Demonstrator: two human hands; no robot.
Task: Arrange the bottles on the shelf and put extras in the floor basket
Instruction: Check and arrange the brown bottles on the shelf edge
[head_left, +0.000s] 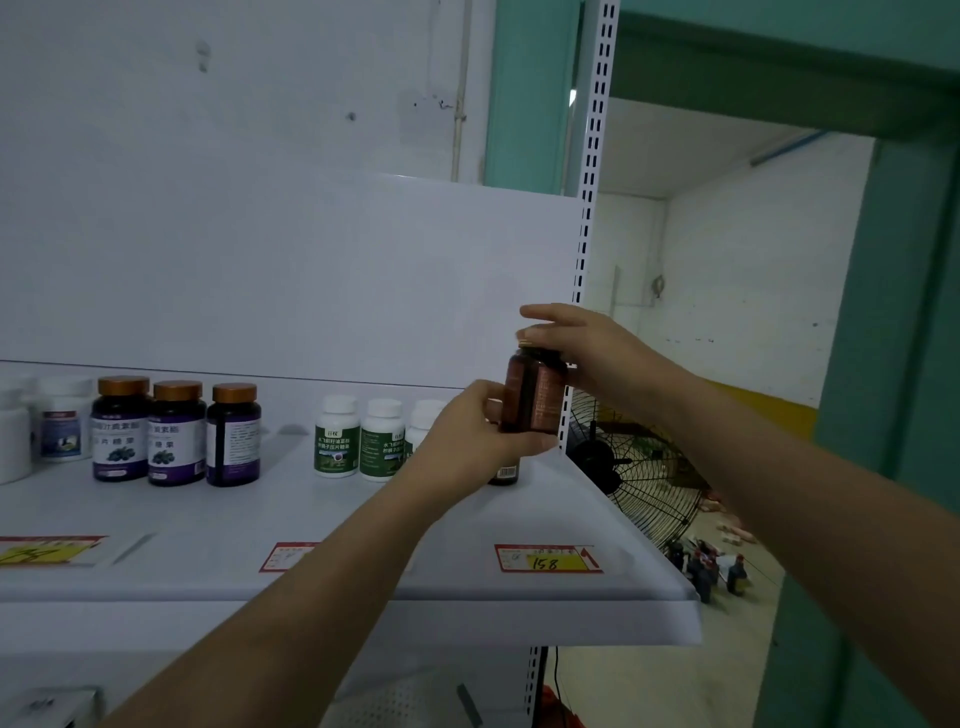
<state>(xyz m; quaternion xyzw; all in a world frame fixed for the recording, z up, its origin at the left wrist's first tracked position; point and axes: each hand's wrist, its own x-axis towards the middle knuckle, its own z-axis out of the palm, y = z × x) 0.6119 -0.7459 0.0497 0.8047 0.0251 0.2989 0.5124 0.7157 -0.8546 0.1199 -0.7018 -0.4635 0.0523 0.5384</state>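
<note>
At shelf's right end, head view | brown bottle (532, 395) held upright above the shelf (311, 519), near green-label bottles (337, 436) | left hand (467, 431) curled round its base, right hand (587, 353) pinching the cap (probably steadying it for upright placement) | floor basket not in view

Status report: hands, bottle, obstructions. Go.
Left hand grips brown bottle low, right hand on its cap. Bottle held over shelf, right end. Second bottle stands behind left hand; white bottles close by on the left.
</note>
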